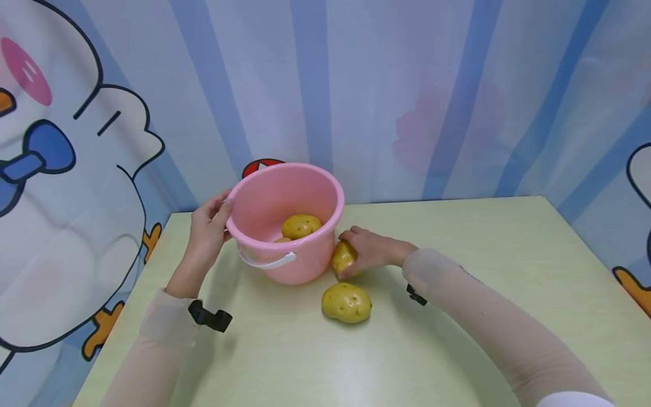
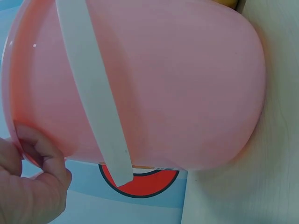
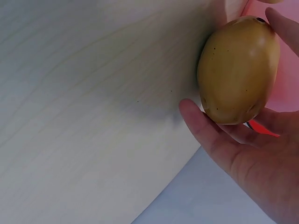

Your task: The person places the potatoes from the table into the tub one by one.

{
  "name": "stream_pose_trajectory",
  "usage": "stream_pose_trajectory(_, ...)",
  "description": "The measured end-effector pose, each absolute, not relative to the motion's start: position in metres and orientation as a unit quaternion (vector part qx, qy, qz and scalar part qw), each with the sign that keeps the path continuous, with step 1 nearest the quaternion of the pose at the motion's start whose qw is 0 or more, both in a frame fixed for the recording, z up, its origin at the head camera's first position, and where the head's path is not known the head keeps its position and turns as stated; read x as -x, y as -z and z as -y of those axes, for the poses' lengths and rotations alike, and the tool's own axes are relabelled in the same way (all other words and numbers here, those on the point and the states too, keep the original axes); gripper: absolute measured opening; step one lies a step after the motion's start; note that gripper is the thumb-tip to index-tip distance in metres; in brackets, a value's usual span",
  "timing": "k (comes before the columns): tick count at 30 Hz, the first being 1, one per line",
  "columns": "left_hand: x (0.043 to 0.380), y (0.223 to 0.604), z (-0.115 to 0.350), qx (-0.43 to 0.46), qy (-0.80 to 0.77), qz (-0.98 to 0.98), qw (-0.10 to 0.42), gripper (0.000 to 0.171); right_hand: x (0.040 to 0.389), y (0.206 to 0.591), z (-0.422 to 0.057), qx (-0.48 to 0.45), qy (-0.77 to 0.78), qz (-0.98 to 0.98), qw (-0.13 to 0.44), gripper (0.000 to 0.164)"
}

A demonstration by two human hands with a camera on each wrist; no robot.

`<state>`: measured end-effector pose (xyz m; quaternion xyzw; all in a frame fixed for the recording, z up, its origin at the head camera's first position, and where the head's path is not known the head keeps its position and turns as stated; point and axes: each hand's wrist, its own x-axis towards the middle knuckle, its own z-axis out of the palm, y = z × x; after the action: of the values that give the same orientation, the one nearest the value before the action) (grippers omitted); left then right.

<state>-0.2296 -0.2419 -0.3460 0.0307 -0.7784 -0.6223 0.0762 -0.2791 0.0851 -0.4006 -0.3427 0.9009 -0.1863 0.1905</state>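
A pink bucket (image 1: 305, 263) stands tilted toward me on the table, its white handle (image 1: 269, 264) hanging down the near side. My left hand (image 1: 207, 229) grips the bucket's left rim between thumb and fingers; in the left wrist view the fingers (image 2: 44, 147) curl under the lip. Inside the bucket lies a yellow potato (image 1: 301, 226), with part of another beside it. Against the bucket's right side, my right hand (image 1: 376, 249) holds a potato (image 3: 238, 70), thumb on one side and fingers round the other. A further potato (image 1: 347, 303) lies on the table just in front.
The pale wooden table (image 1: 458, 316) reaches back to a blue-and-white striped curtain (image 1: 366, 102) printed with cartoon figures. The bucket is near the table's back edge. Small black straps (image 1: 209, 316) sit at both wrists.
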Motion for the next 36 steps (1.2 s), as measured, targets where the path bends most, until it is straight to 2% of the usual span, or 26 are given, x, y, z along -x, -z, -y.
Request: stream_pose_trajectory(36, 0.2301, 0.3476, 0.2445, -0.014, 0.62, 0.781, 0.078, 0.054, 0.2824, 0.3984, -0.0896, 0.328, 0.194, -0.904, 0.195, 0.089)
